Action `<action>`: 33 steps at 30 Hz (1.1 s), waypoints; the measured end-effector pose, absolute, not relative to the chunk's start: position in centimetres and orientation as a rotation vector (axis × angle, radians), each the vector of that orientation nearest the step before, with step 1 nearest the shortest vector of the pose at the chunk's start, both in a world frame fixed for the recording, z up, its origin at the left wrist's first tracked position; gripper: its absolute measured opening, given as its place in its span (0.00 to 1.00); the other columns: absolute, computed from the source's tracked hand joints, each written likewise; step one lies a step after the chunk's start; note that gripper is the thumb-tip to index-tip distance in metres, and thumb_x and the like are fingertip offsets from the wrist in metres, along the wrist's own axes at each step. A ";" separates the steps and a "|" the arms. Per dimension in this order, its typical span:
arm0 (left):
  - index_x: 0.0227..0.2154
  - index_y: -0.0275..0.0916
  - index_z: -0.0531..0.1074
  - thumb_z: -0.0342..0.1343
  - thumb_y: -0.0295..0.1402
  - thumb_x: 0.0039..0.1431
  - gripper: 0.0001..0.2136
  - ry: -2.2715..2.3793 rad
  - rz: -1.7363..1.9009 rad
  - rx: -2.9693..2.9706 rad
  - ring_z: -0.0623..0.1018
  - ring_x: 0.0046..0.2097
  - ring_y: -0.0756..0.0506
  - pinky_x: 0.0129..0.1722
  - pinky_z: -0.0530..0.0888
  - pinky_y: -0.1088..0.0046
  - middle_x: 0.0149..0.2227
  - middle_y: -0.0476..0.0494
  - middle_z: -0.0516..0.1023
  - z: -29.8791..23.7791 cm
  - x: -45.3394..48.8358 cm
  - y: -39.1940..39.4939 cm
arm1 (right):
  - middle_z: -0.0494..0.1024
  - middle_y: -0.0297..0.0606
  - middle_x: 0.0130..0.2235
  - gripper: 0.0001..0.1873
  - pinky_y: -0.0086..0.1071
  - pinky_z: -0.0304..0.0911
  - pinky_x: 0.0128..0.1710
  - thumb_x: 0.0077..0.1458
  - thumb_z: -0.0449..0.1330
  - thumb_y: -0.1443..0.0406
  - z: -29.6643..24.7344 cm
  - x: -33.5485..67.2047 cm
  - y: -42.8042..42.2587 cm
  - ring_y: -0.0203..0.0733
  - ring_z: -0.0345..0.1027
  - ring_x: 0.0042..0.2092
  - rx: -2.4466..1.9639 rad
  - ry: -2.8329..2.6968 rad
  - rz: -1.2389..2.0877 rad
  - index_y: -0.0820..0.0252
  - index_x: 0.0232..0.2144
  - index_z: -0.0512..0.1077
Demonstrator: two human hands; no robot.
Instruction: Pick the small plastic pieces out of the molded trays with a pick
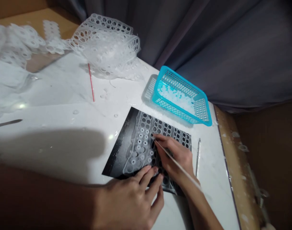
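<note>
A translucent sheet with rows of round holes (138, 140) lies over a black board (118, 150) on the white table. Small white rings and discs sit in several of its left rows. My left hand (133, 195) rests on the near edge of the sheet with its fingers stretched out and slightly apart. My right hand (174, 156) pinches a thin, light-coloured rod (174, 162), its tip at the middle of the sheet. The rod's far end passes over my right forearm; what kind of tool it is I cannot make out.
A blue plastic basket (184, 115) holding small white pieces stands behind the board. A heap of punched translucent sheets (105, 48) lies at the back. A red strip (91, 82), a slim metal tool (198, 156) and a dark pointed tool (7, 123) lie on the table.
</note>
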State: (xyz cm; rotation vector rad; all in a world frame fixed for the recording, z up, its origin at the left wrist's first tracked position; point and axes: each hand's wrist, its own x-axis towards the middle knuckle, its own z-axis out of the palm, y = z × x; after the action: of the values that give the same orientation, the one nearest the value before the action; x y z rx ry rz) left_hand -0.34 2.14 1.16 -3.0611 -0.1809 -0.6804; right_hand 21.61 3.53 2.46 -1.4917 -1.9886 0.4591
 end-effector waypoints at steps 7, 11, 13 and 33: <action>0.62 0.23 0.71 0.54 0.41 0.70 0.27 -0.140 -0.545 -3.173 0.77 0.64 0.26 0.64 0.72 0.51 0.65 0.20 0.74 1.2 -0.6 2.3 | 0.88 0.43 0.43 0.13 0.42 0.78 0.47 0.64 0.70 0.60 2.8 22.1 6.3 0.51 0.84 0.46 -1.605 -1.425 0.883 0.56 0.28 0.76; 0.63 0.24 0.70 0.53 0.43 0.72 0.28 -0.138 -0.555 -3.171 0.76 0.65 0.26 0.65 0.70 0.50 0.65 0.21 0.73 1.0 -0.5 2.2 | 0.88 0.45 0.39 0.16 0.43 0.79 0.42 0.62 0.70 0.57 2.5 22.7 8.0 0.52 0.84 0.42 -1.560 -1.333 1.033 0.56 0.26 0.74; 0.63 0.24 0.70 0.53 0.44 0.72 0.28 -0.134 -0.566 -3.158 0.76 0.65 0.26 0.65 0.70 0.50 0.66 0.21 0.73 0.9 -0.5 2.1 | 0.88 0.44 0.40 0.16 0.44 0.80 0.40 0.63 0.69 0.57 2.7 22.8 8.4 0.51 0.84 0.40 -1.582 -1.359 0.912 0.56 0.27 0.74; 0.61 0.26 0.72 0.49 0.42 0.74 0.25 -0.122 -0.598 -3.111 0.79 0.62 0.27 0.64 0.70 0.49 0.62 0.24 0.77 0.9 -0.4 2.2 | 0.86 0.40 0.50 0.03 0.46 0.77 0.53 0.66 0.68 0.66 6.6 22.0 4.9 0.47 0.82 0.50 -1.392 -1.911 0.744 0.54 0.37 0.80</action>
State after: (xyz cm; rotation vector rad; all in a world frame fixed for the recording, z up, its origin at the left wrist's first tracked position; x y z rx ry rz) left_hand -0.39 2.25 0.93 -3.1110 -0.1220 -0.5982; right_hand 21.96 4.93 6.63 -1.3918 -1.9110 0.7438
